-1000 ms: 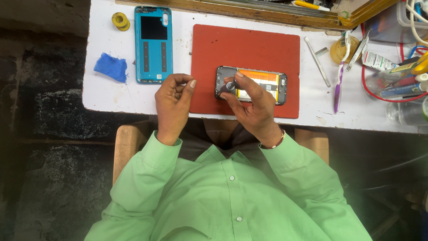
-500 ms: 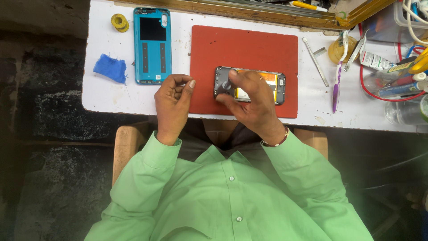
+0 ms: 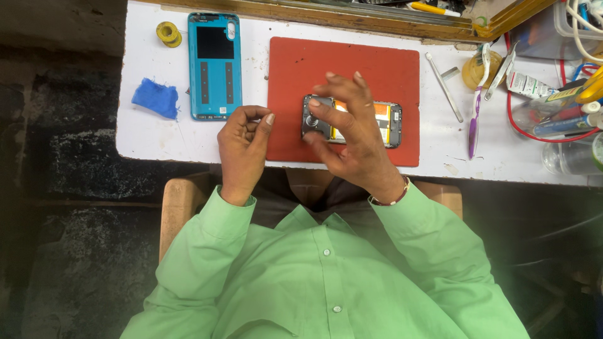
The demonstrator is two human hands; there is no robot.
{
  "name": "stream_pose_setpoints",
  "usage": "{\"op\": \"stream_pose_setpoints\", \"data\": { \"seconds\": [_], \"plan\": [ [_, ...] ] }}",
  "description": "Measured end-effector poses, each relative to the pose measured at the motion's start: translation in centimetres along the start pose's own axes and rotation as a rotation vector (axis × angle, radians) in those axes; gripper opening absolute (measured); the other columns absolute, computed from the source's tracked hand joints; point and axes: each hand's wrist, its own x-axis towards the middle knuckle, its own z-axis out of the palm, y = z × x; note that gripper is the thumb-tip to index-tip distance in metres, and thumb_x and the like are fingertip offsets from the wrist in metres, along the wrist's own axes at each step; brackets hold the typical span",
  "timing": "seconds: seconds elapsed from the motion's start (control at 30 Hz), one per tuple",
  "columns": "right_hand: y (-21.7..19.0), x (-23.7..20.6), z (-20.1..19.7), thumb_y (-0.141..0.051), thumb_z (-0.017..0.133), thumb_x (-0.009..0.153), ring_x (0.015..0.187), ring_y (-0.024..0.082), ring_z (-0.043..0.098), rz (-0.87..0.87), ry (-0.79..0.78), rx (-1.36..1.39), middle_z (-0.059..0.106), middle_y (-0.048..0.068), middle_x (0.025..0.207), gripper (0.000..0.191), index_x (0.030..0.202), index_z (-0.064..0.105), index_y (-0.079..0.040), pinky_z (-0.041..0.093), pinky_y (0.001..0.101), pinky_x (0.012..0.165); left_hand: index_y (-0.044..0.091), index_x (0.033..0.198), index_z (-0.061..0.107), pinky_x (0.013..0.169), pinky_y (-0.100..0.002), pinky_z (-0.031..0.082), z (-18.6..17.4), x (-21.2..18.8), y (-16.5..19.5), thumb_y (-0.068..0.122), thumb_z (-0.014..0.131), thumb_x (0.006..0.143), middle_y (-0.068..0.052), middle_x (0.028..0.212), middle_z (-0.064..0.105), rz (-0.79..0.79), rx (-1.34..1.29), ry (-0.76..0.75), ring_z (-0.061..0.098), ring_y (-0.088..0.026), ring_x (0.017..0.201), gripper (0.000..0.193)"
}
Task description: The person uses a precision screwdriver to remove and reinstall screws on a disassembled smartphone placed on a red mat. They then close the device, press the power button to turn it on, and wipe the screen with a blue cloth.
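An opened phone (image 3: 384,123) with its back off lies on a red mat (image 3: 352,63); an orange-labelled battery shows inside. My right hand (image 3: 352,135) is over the phone's left half. Its thumb and forefinger pinch the camera end, and the other fingers are spread and lifted. My left hand (image 3: 244,147) rests at the mat's left edge, fingers curled, thumb tip against the forefinger. Whether it pinches something tiny cannot be made out.
A blue phone back cover (image 3: 215,66) lies left of the mat, with a blue cloth (image 3: 156,98) and a yellow roll (image 3: 168,32) beyond it. Metal tweezers (image 3: 443,85), a purple brush (image 3: 474,122), tubes, red wire and a clear bottle (image 3: 565,157) crowd the right. The white tabletop (image 3: 151,141) ends near my chest.
My right hand has slid left along the phone and raised its fingers, leaving thumb and forefinger on the camera end. The left hand has hardly moved.
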Motion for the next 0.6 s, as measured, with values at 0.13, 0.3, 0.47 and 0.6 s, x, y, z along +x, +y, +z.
{"op": "stream_pose_setpoints", "data": {
  "seconds": [0.13,0.3,0.47,0.6],
  "plan": [
    [0.07,-0.08,0.09,-0.015,0.095,0.083,0.127,0.019,0.057,0.022,0.023,0.006,0.06,0.005,0.123,0.069,0.138,0.054,-0.017,0.028,0.0568,0.129,0.001,0.106,0.067,0.054,-0.017,0.037,0.05,-0.05,-0.01,0.008,0.069,0.102,0.005,0.076,0.059,-0.016,-0.007,-0.003,0.046,0.001,0.063,0.008],
    [-0.11,-0.03,0.02,0.001,0.082,0.094,0.144,0.021,0.056,0.039,-0.047,0.092,0.064,0.004,0.143,0.061,0.143,0.051,-0.018,0.03,0.0504,0.132,0.001,0.105,0.067,0.054,-0.017,0.037,0.02,-0.03,0.01,0.007,0.069,0.102,0.005,0.076,0.059,-0.014,0.013,0.003,0.046,0.001,0.063,0.007],
    [-0.39,-0.12,0.04,0.003,0.08,0.092,0.136,0.031,0.06,0.049,-0.09,0.173,0.065,0.008,0.139,0.061,0.144,0.05,-0.012,0.039,0.0532,0.127,0.001,0.106,0.067,0.055,-0.017,0.038,0.09,-0.07,-0.12,0.007,0.069,0.102,0.005,0.077,0.061,0.003,-0.003,0.006,0.048,0.001,0.064,0.007],
    [-0.43,-0.13,0.58,0.006,0.08,0.094,0.116,0.025,0.074,0.063,0.001,0.188,0.071,0.005,0.125,0.057,0.14,0.054,-0.015,0.049,0.0513,0.124,0.002,0.105,0.068,0.054,-0.017,0.038,-0.07,-0.12,-0.01,0.009,0.07,0.102,0.005,0.075,0.059,-0.011,0.029,0.003,0.046,0.001,0.063,0.008]
  ]
}}
